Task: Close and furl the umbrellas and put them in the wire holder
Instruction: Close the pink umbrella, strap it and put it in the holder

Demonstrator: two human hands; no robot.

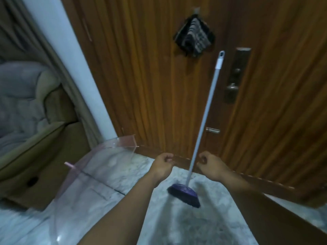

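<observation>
Marble floor [203, 218] by a wooden door [141, 76]: both hands, left hand [163, 162] and right hand [210, 165], have fingers curled, holding nothing, while the open clear umbrella [92, 172] lies left of them, probably light, flimsy and slippery, best gripped at its shaft.

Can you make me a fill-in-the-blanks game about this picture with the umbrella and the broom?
1. The see-through umbrella lies open on the ____.
2. The broom leans against the wooden ____.
3. The left hand and the right hand are both curled, and they hold ____.
4. The broom's bristles are ____ in colour.

Missing words: floor; door; nothing; purple
</observation>
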